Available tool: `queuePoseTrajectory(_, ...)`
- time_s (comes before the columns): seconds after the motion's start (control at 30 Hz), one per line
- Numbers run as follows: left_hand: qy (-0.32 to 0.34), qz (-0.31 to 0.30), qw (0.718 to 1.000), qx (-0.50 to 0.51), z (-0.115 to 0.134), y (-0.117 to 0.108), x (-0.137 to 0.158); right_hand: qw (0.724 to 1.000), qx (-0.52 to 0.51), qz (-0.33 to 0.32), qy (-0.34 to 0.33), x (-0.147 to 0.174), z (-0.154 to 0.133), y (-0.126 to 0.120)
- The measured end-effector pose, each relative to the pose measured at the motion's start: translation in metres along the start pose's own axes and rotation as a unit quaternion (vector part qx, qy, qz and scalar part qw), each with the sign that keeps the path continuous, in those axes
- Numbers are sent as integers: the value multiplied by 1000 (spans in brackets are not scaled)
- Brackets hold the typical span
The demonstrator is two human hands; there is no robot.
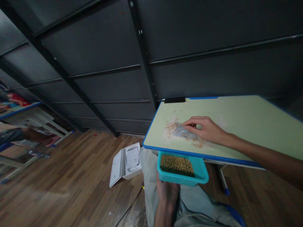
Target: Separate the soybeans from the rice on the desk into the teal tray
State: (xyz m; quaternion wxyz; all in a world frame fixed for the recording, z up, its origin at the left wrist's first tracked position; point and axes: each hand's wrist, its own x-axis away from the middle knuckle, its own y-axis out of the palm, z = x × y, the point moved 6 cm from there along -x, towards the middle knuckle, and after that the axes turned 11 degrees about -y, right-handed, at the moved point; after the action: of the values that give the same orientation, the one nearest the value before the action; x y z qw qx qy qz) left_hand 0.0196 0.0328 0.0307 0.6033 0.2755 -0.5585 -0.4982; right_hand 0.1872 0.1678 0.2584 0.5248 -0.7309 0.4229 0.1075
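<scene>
My right hand (203, 127) is over the table, thumb and fingers drawn together at the edge of a clear, crinkled plastic piece (184, 132) with a small blue mark. Around and partly under the plastic lie scattered soybeans (170, 126) and pale grains like rice (167, 135). Below the near table edge, my left hand (167, 187) supports a turquoise plastic tray (201, 173) from underneath; its fingers are mostly hidden by the tray. A heap of soybeans (177, 164) fills the left and middle of the tray.
The pale green table (248, 119) has a blue rim, with a black flat object (174, 100) at its back left. An open white box (130, 160) and a dark cable (130, 205) lie on the wooden floor. Another person's leg (30, 135) shows by a table at far left.
</scene>
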Motion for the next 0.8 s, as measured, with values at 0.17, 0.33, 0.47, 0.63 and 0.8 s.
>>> queuePoseTrajectory(0.17, -2, -20, 1000, -2, 0, 1, -1, 1000, 18, -7, -21, 2, 0, 2)
queuePoseTrajectory(0.33, -7, -32, 999, -7, 0, -2, -5, 1000, -1, -16, -13, 2, 0, 6)
queuePoseTrajectory(0.47, -6, -21, 1000, -11, -1, -11, -10, 1000, -3, -17, -9, 2, -2, 8)
queuePoseTrajectory(0.63, -7, 14, 1000, 16, -2, -14, -10, 1000, 2, -9, -9, 2, -2, 6)
queuePoseTrajectory(0.8, -5, 13, 1000, 12, -1, -3, -2, 1000, 10, -3, -11, 3, -1, 4)
